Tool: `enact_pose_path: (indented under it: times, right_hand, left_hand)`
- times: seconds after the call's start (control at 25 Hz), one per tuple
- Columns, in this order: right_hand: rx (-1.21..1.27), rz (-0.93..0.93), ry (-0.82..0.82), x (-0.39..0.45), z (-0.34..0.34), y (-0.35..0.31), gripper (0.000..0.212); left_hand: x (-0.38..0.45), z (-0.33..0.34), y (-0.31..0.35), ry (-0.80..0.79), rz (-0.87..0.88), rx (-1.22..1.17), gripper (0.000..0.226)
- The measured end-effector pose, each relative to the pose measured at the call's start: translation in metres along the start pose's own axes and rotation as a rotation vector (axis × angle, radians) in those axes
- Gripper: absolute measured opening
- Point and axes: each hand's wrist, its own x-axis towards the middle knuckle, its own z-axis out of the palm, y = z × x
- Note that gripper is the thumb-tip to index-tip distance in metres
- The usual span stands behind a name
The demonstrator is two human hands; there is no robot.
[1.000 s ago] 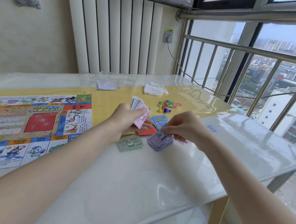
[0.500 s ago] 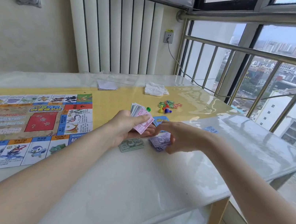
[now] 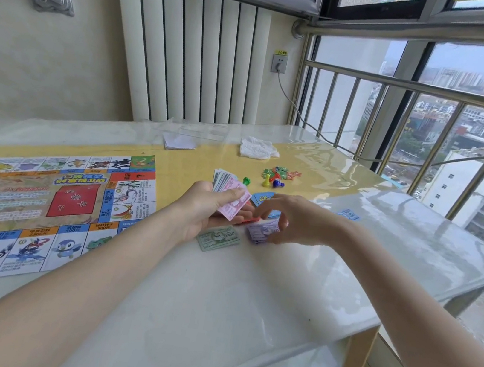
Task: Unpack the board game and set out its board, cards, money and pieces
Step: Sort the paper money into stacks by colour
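My left hand [image 3: 207, 209] grips a fanned stack of play money [image 3: 227, 189] with a pink note on top. My right hand [image 3: 301, 220] hovers just right of it, its curved fingers reaching toward the pink note's edge with nothing visible between them. Under the right hand lies a purple money pile [image 3: 260, 233], and a green money pile [image 3: 218, 238] lies beside it. The game board [image 3: 43, 204] is spread flat at the left. Blue cards [image 3: 262, 198] and a red card [image 3: 248, 220] lie behind the hands. Coloured pawns [image 3: 270, 182] and small tokens [image 3: 280, 172] sit further back.
A crumpled white bag [image 3: 257, 148], a white paper slip [image 3: 179, 142] and a clear plastic sheet [image 3: 201, 130] lie at the back of the glass-topped table [image 3: 216, 305]. One blue card [image 3: 349, 214] lies apart at the right. A railing and window run along the right side.
My right hand left the purple pile, where it had laid a note, and came back toward the stack in my left hand. The left hand has barely moved.
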Motion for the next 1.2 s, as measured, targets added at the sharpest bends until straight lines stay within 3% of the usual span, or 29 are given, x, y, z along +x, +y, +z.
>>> enact_pose_path:
  times: [0.08,0.16,0.28,0.4,0.52,0.64,0.76,0.88,1.2]
  right_hand:
    - [0.133,0.017,0.187,0.003,-0.006,0.002,0.022]
    - [0.508,0.084,0.329,0.005,-0.01,0.0,0.018]
    - [0.904,0.116,0.282,0.006,-0.008,-0.006,0.021]
    - [0.925,0.106,0.306,0.008,-0.005,-0.005,0.011]
    - [0.886,0.152,0.334,0.005,-0.009,0.002,0.01]
    - [0.812,0.144,0.304,0.001,-0.011,0.002,0.007]
    - [0.739,0.097,0.331,0.0,-0.011,0.001,0.023]
    - [0.659,0.057,0.361,-0.001,-0.011,0.001,0.027]
    - [0.781,0.15,0.47,-0.003,-0.014,0.007,0.021]
  left_hand:
    - [-0.001,-0.001,0.0,-0.016,0.015,-0.001,0.01]
    - [-0.002,0.001,-0.001,-0.043,0.026,0.015,0.014]
    - [-0.002,0.008,0.0,-0.097,0.005,-0.004,0.029]
    - [-0.003,0.006,0.006,-0.216,-0.059,-0.111,0.04]
    - [-0.005,0.0,0.01,-0.301,-0.094,-0.173,0.025]
    - [-0.003,0.002,0.009,-0.174,-0.075,-0.109,0.012]
    - [0.001,0.007,0.005,-0.086,-0.025,0.026,0.014]
    - [0.002,0.01,0.003,-0.048,0.019,0.05,0.014]
    - [0.005,0.021,0.008,0.003,0.083,0.016,0.015]
